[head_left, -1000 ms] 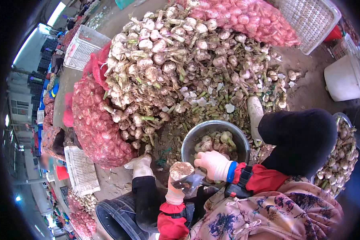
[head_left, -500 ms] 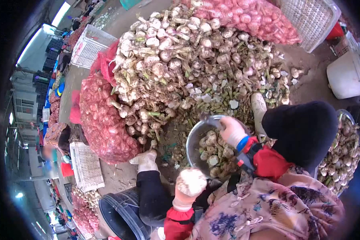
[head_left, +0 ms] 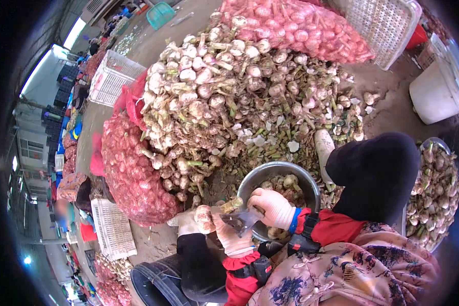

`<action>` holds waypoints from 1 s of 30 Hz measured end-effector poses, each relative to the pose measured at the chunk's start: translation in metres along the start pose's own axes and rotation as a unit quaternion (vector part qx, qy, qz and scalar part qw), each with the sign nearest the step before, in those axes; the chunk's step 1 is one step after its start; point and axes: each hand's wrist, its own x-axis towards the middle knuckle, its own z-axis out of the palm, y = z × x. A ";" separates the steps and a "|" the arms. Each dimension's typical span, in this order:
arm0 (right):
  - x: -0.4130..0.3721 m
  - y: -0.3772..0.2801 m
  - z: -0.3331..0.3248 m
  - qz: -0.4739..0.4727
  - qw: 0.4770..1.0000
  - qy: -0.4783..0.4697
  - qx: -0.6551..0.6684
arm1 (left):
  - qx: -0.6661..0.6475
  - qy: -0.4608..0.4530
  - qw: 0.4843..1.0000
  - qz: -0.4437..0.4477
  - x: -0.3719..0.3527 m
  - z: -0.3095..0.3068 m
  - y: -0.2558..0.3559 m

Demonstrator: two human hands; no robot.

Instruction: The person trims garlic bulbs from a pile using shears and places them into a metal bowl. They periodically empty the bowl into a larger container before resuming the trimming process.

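Observation:
In a pale glove, my left hand (head_left: pixel 231 237) is closed around a garlic bulb (head_left: pixel 204 220), whose cut-looking stem (head_left: pixel 232 205) points up to the right. My right hand (head_left: pixel 273 207), also gloved, grips a knife (head_left: pixel 242 220) with a broad, greyish blade lying across the front of my left hand, close to the stem. Its handle is mostly hidden by my fingers. Just beyond my right hand is a metal basin (head_left: pixel 311 179) with trimmed garlic bulbs (head_left: pixel 289 184) in it.
A large heap of garlic (head_left: pixel 214 97) lies ahead, with red mesh sacks (head_left: pixel 132 173) at its left and back. A black bucket (head_left: pixel 160 275) stands at lower left, a white bucket (head_left: pixel 436 94) at right. Another garlic-filled container (head_left: pixel 433 194) sits beside my right knee.
My right hand with the knife has moved left from over the basin to my left hand. My left hand has turned, and the bulb in it now shows. The view has shifted slightly.

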 end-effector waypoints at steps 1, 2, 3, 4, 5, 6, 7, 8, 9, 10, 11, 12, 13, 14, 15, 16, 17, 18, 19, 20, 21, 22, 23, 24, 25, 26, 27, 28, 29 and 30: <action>0.002 0.001 0.001 0.003 1.000 0.004 0.000 | 0.002 -0.001 1.000 -0.004 0.001 -0.001 -0.006; 0.004 0.002 0.003 0.011 1.000 0.012 -0.012 | 0.089 -0.004 0.995 0.043 0.001 -0.001 -0.013; 0.005 0.004 0.004 0.018 0.999 0.020 -0.023 | 0.173 -0.007 0.981 0.091 0.000 0.000 -0.021; 0.002 0.022 0.008 0.028 0.999 0.017 -0.016 | 0.217 -0.007 0.970 0.114 -0.005 0.004 -0.022; -0.003 0.051 0.018 0.081 0.996 0.019 -0.012 | 0.259 -0.005 0.956 0.137 -0.009 0.008 -0.022; -0.006 0.063 0.013 0.256 0.966 0.011 0.034 | 0.102 -0.057 0.993 0.031 -0.016 0.022 -0.018; -0.007 0.075 0.007 0.421 0.904 0.001 0.079 | -0.059 -0.106 0.990 -0.077 -0.018 0.029 -0.015; -0.009 0.099 0.013 0.420 0.903 0.037 0.079 | -0.016 -0.060 0.997 -0.054 -0.017 0.025 -0.018; -0.007 0.118 0.019 0.419 0.902 0.069 0.076 | 0.100 0.024 0.994 -0.021 -0.022 0.032 -0.024; -0.001 0.101 0.008 0.413 0.891 0.128 0.138 | 0.238 0.008 0.971 -0.022 -0.017 0.016 -0.029; 0.001 0.096 0.002 0.411 0.893 0.124 0.136 | 0.372 -0.009 0.928 -0.023 -0.008 -0.011 -0.032; 0.004 0.094 -0.001 0.370 0.902 0.158 0.158 | 0.433 -0.095 0.891 -0.098 0.000 -0.040 -0.027; 0.006 0.096 -0.002 0.328 0.908 0.191 0.180 | 0.505 -0.101 0.850 -0.110 0.012 -0.068 -0.029; 0.005 0.104 0.002 0.321 0.889 0.213 0.250 | 0.572 -0.111 0.804 -0.120 0.024 -0.096 -0.032; 0.007 0.093 -0.005 0.328 0.871 0.226 0.287 | 0.635 -0.105 0.750 -0.149 0.027 -0.090 -0.025; 0.009 0.087 -0.010 0.335 0.864 0.229 0.298 | 0.796 -0.084 0.573 -0.176 0.033 -0.077 -0.012; 0.010 0.084 -0.010 0.342 0.857 0.231 0.310 | 0.847 -0.087 0.502 -0.153 0.040 -0.068 0.000; 0.011 0.083 -0.008 0.339 0.847 0.233 0.336 | 0.856 -0.053 0.507 -0.088 0.052 -0.059 0.010; 0.014 0.082 -0.005 0.335 0.837 0.236 0.362 | 0.860 -0.019 0.510 -0.021 0.066 -0.051 0.020; 0.017 0.077 -0.005 0.357 0.838 0.221 0.347 | 0.820 0.000 0.570 0.049 0.093 -0.060 0.028; 0.020 0.073 -0.004 0.363 0.831 0.219 0.361 | 0.771 0.018 0.625 0.120 0.121 -0.068 0.035; 0.021 0.073 -0.002 0.370 0.829 0.208 0.364 | 0.803 0.020 0.568 0.177 0.147 -0.056 0.039; 0.021 0.073 0.000 0.377 0.828 0.197 0.365 | 0.829 0.023 0.508 0.233 0.175 -0.042 0.041; 0.023 0.071 0.000 0.389 0.820 0.191 0.374 | 0.868 0.005 0.437 0.235 0.210 -0.046 0.045; 0.026 0.068 -0.001 0.399 0.813 0.186 0.382 | 0.901 -0.013 0.364 0.238 0.244 -0.049 0.045; 0.029 0.067 -0.001 0.398 0.809 0.189 0.388 | 0.945 -0.017 0.262 0.193 0.261 -0.031 0.043; 0.037 0.058 -0.008 0.433 0.755 0.191 0.453 | 0.976 0.003 0.215 0.047 0.291 -0.028 0.038; 0.041 0.058 -0.010 0.433 0.766 0.183 0.438 | 0.985 -0.010 0.148 0.083 0.311 -0.037 0.034; 0.040 0.062 -0.009 0.435 0.776 0.176 0.421 | 0.989 -0.024 0.081 0.119 0.328 -0.048 0.029; 0.039 0.068 -0.005 0.429 0.808 0.170 0.367 | 0.994 -0.010 0.041 0.102 0.339 -0.048 0.023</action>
